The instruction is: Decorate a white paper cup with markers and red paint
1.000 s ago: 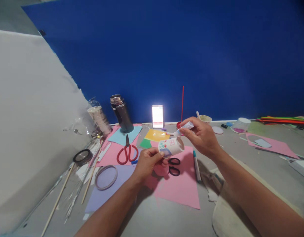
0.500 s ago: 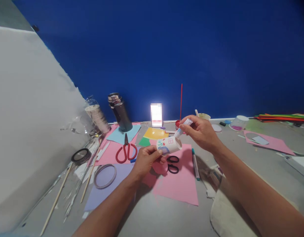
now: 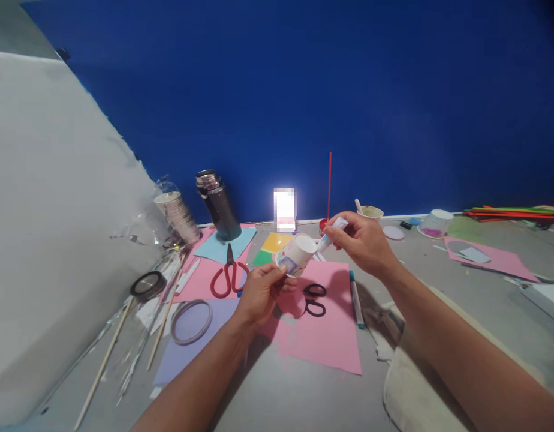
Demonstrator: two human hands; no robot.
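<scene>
Tilted above the pink sheet is a white paper cup point(image 3: 299, 251) with coloured drawings on its side, gripped by my left hand point(image 3: 264, 295). My right hand point(image 3: 364, 243) pinches a white marker point(image 3: 333, 233), its lower end close to the cup's right side; whether it touches, I cannot tell. Under the hands lie a pink paper sheet point(image 3: 331, 342), a pink paper circle point(image 3: 291, 302) and black-handled scissors point(image 3: 316, 309). A teal-capped marker point(image 3: 357, 300) rests at the sheet's right edge.
Left of my hands are red-handled scissors point(image 3: 223, 282), a tape ring point(image 3: 173, 330), black tape point(image 3: 132, 285), a dark thermos point(image 3: 220, 210) and stacked paper cups point(image 3: 178, 216). Behind stands a bright blurred screen point(image 3: 285, 210). At right are an upturned cup point(image 3: 439, 222) and pipe cleaners point(image 3: 515, 213).
My left hand has turned the cup so its open end faces up and right more, and the drawn flowers face further away. The marker in my right hand has barely shifted.
</scene>
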